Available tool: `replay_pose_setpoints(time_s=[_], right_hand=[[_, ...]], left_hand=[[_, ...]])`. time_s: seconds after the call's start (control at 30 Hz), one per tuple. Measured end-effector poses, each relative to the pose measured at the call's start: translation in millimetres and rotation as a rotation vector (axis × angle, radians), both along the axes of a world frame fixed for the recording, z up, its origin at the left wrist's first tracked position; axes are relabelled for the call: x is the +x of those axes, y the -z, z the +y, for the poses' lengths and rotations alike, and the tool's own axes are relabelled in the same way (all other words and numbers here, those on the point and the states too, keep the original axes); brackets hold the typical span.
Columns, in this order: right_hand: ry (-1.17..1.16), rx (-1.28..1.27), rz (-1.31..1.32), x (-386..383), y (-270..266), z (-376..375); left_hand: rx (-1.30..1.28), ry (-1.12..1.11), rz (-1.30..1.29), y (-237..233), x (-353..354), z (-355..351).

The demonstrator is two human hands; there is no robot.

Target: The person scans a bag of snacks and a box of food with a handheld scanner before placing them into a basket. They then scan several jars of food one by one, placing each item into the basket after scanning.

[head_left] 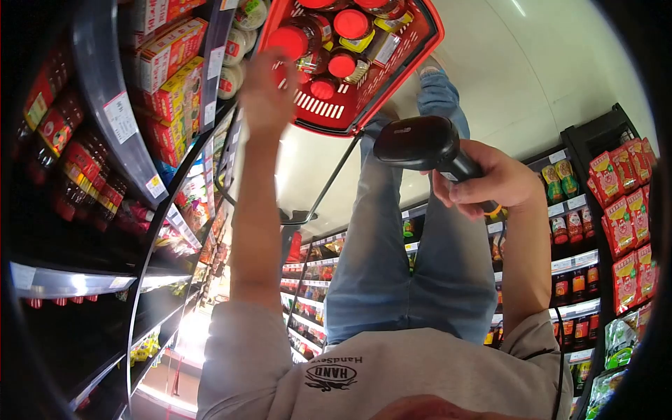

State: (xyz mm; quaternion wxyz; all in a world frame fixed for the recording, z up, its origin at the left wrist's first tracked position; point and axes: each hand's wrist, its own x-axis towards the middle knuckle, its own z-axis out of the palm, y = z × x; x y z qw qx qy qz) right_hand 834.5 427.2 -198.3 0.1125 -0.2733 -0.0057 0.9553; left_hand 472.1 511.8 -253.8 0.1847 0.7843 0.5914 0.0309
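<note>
My right hand [493, 178] is wrapped round the grip of a black barcode scanner [418, 142], whose head points left over my legs. My left hand [269, 91] is smeared by motion at the near left edge of a red shopping basket [437, 31]. Its fingers overlap a red-lidded jar [288, 43] in this view, and I cannot tell whether they grip it. Several more jars with red lids [352, 24] crowd the basket, some with yellow labels. The basket's black handle [329, 182] hangs down toward me.
Shelves [119, 126] rise close on my left, with bottles [87, 171], boxes [171, 66] and white-lidded tubs [234, 49]. To my right, a rack holds red packets [619, 182] beside shelves of small bottles [577, 283]. Pale floor [546, 63] lies beyond the basket.
</note>
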Motion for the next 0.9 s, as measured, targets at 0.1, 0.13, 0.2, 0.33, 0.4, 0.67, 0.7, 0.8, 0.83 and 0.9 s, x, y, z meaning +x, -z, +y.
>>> replay_pose_setpoints(time_s=[0.1,0.13,0.2,0.33,0.4,0.67,0.7,0.8,0.83,0.9], right_hand=[[-0.034,-0.025,0.02,1.8,6.2,-8.7],[-0.04,-0.031,0.016,1.7,9.2,-10.9],[-0.042,-0.066,0.032,-0.8,16.1,-14.7],[-0.09,-0.088,-0.059,-7.5,26.0,-27.6],[-0.081,-0.121,-0.066,-11.9,28.2,-32.4],[-0.064,-0.093,-0.079,-30.0,15.1,-48.4],[-0.064,-0.089,-0.103,-32.0,10.2,-47.3],[-0.063,-0.035,-0.142,-35.6,-5.7,-35.0],[-0.062,-0.026,-0.143,-34.9,-10.7,-32.7],[-0.012,-0.048,-0.236,-29.9,-19.8,-28.5]], left_hand=[[-0.533,-0.314,-0.381,88.9,47.5,-55.0],[-0.524,-0.256,-0.309,125.2,54.4,-67.8],[-0.642,-0.416,-0.332,196.6,72.5,-81.9],[-0.848,-0.547,-0.441,283.8,86.2,-88.9],[-0.824,-0.533,-0.352,298.1,81.8,-95.8],[-0.768,-0.172,0.252,257.8,53.6,-89.0],[-0.763,-0.157,0.217,230.0,50.9,-87.1],[-0.72,-0.171,0.177,161.4,35.9,-83.2],[-0.726,-0.249,-0.016,142.1,20.8,-83.0],[-0.769,-0.407,-0.287,110.0,-16.3,-82.7]])
